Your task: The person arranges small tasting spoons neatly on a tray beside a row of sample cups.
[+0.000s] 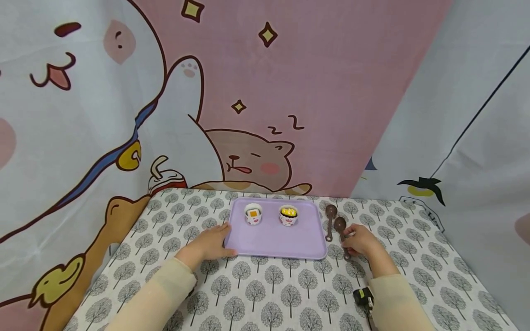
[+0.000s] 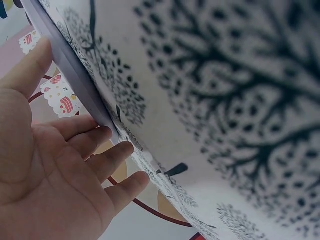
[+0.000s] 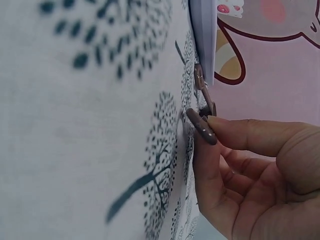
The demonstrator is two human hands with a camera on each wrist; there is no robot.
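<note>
My left hand (image 1: 213,241) rests at the left end of a lilac tray (image 1: 273,242), fingers along its side and thumb by the front corner. In the left wrist view its fingers look relaxed, touching the rim. On the tray stand two patterned paper cups, one with a white and orange filling (image 1: 253,214) and one with a yellow-topped dark filling (image 1: 288,214). Right of the tray, my right hand (image 1: 361,240) pinches the handle of a brown spoon (image 3: 201,127) between thumb and index finger. A second brown spoon (image 1: 330,216) lies between it and the tray.
A cloth printed with grey trees (image 1: 265,299) covers the table. Behind it hangs a pink and white cartoon backdrop (image 1: 331,92). A small black device (image 1: 363,296) sits by my right sleeve.
</note>
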